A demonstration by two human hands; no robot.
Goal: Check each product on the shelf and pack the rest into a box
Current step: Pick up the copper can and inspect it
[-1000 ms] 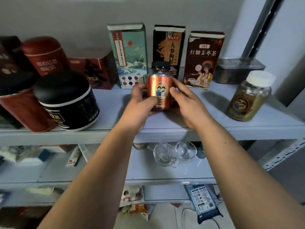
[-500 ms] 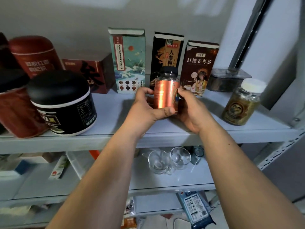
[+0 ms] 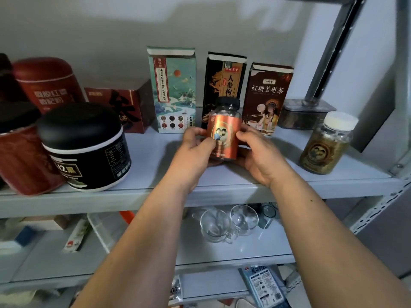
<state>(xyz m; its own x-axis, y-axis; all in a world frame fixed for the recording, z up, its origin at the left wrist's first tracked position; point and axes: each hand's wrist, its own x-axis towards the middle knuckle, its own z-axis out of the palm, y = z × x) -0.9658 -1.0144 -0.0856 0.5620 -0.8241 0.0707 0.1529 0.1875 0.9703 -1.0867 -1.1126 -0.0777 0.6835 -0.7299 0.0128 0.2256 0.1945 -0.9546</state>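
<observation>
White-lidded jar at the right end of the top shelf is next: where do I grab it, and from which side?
Likely best: wrap the labelled body of the white-lidded jar, below the lid, from the front-left. It stands upright with bare shelf there; the corner post crowds its right and a lidded container sits behind.

Left hand (image 3: 195,150): curled, thumb pressed on jar (image 3: 224,132) front.
Right hand (image 3: 260,156): curled round jar's opposite side.
Forearms (image 3: 155,218): outstretched, converging.
</observation>
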